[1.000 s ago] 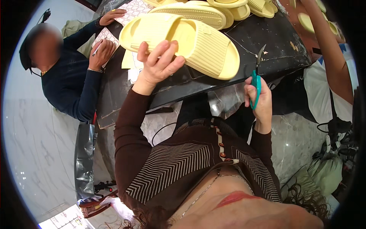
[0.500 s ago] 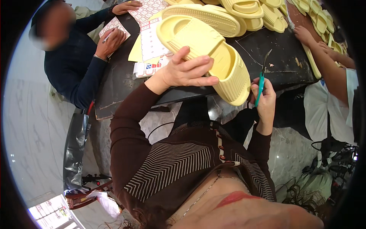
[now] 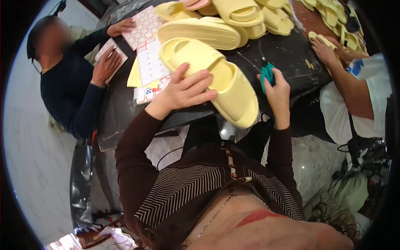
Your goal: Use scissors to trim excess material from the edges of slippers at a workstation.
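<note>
A yellow slide slipper [image 3: 239,98] is tilted over the table's near edge, its toe end pointing toward my body. My left hand [image 3: 183,89] is closed on its side, with the fingers across the foot opening and strap. To the right of the slipper, my right hand [image 3: 277,87] is wrapped round the green handles of a pair of small scissors [image 3: 267,75]. Their dark blades point away from me, apart from the slipper. Right behind the held slipper, more yellow slippers [image 3: 200,34] lie on the table.
White and yellow sheets [image 3: 152,62] with red-framed labels lie left on the black table [image 3: 291,54]. At the left, a person in dark sleeves [image 3: 66,71] holds a pen over a label sheet. Another person's hands [image 3: 327,50] handle yellow slippers at the right.
The slipper has shifted left and down, and its toe has turned. The scissors have swung from upright and side-on to pointing away, with my right hand slightly further left. The view has shifted.
</note>
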Available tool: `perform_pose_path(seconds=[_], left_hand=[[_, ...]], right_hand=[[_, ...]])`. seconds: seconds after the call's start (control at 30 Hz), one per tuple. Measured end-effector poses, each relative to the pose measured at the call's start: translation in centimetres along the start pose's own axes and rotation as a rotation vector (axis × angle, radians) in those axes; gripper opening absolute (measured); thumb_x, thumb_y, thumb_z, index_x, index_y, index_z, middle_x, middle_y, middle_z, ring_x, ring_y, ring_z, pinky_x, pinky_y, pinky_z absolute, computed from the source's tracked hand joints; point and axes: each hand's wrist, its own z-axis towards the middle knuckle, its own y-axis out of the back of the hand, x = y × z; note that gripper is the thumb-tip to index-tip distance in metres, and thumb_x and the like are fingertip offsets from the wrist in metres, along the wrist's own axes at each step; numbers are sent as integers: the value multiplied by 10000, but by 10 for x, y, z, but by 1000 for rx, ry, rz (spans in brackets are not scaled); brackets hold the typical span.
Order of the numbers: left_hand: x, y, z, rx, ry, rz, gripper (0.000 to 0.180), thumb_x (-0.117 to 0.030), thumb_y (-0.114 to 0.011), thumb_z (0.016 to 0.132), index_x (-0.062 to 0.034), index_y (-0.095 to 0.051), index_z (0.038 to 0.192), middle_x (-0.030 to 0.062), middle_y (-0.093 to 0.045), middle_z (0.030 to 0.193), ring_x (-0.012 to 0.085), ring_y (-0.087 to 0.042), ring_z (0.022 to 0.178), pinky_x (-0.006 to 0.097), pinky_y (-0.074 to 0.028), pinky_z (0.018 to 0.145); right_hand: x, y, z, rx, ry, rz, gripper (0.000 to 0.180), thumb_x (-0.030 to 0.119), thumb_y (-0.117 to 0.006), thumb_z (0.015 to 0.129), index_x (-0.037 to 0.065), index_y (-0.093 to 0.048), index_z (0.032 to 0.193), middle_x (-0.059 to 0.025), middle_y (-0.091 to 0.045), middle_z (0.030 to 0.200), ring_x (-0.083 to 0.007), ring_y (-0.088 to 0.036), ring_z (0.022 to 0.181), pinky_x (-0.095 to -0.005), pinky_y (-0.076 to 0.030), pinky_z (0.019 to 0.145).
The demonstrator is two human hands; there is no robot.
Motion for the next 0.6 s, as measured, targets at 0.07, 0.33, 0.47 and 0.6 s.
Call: perform_pose_path(seconds=[0.07,0.33,0.47,0.6], left_hand=[[8,4,-3,-41,5,27,427,-198,-645,881,-228,-480,1274,9,-626,1194,197,-542,1187,510,-292,1107],[48,25,59,-353,243,211,463,-136,-701,787,-80,-515,1206,105,-613,1202,312,-558,1124,469,-369,1011],[70,46,116,-166,128,274,438,-94,-701,739,-81,-559,1153,116,-612,1153,288,-549,1123,437,-396,954],[83,42,167,8,72,389,486,-146,-721,718,-72,-578,1177,112,-614,1086,272,-561,1103,401,-416,897]], right_hand=[[-3,-3,15,-71,118,-286,314,205,-708,815,15,-616,1047,-147,-676,947,-300,-672,801,-379,-527,686],[-19,-10,28,-14,205,-430,339,281,-731,766,59,-638,1004,-117,-654,879,-318,-637,811,-431,-501,683],[-10,-8,23,-24,227,-406,342,279,-729,768,54,-639,1008,-119,-657,894,-315,-636,812,-423,-500,700],[-8,-11,21,-71,238,-349,348,277,-731,765,49,-639,1011,-117,-659,902,-315,-633,807,-427,-494,707]])
